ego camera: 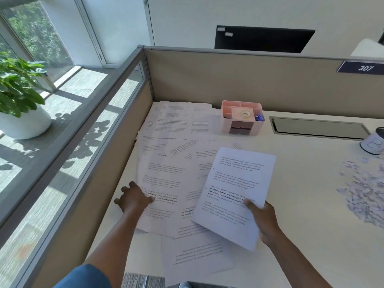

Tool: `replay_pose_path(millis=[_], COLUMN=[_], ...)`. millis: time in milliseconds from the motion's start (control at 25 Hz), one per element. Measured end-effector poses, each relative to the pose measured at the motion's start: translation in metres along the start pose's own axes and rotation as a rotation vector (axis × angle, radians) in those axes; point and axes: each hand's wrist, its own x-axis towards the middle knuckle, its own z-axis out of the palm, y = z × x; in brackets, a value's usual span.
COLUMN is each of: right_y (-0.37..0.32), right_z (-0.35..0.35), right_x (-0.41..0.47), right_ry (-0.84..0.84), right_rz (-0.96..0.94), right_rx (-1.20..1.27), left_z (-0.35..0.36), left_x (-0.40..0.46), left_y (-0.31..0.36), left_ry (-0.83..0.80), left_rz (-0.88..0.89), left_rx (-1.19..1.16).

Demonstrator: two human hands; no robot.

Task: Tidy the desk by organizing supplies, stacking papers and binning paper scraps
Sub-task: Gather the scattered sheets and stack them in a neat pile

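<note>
Printed sheets [172, 125] lie scattered and overlapping across the left half of the bench [301, 204], white pages with blocks of black text, turned at many angles, some reaching the back corner and one hanging toward the near edge. One page [234, 194] is lifted clear of the rest, tilted, its lower right corner pinched in the right hand [264, 219]. The left hand [133, 197] rests on the left edge of another sheet [164, 190] in the pile. A pink organizer [242, 117] stands upright near the back, a roll of tape in its middle and blue clips at its sides. Torn paper scraps [365, 190] lie in a loose heap at the right.
</note>
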Motion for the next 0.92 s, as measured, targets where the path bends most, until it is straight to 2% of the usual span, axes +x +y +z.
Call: replay_pose_path(millis=[200, 400, 640, 920], right_y=[-0.003, -0.004, 0.001, 0.003], right_z=[-0.012, -0.029, -0.030, -0.032], right_x=[-0.006, -0.012, -0.018, -0.021], right_ry=[0.025, 0.042, 0.054, 0.083], right_rz=[-0.017, -0.032, -0.042, -0.051], right_rx=[-0.002, 0.012, 0.008, 0.033], left_z=[-0.004, -0.012, -0.029, -0.068], left_x=[-0.008, -0.011, -0.010, -0.016], left_y=[-0.002, -0.006, 0.001, 0.014], left_ry=[0.068, 0.127, 0.156, 0.356], left_rz=[0.006, 0.077, 0.183, 0.302], left_rx=[-0.095, -0.386, -0.547, -0.697])
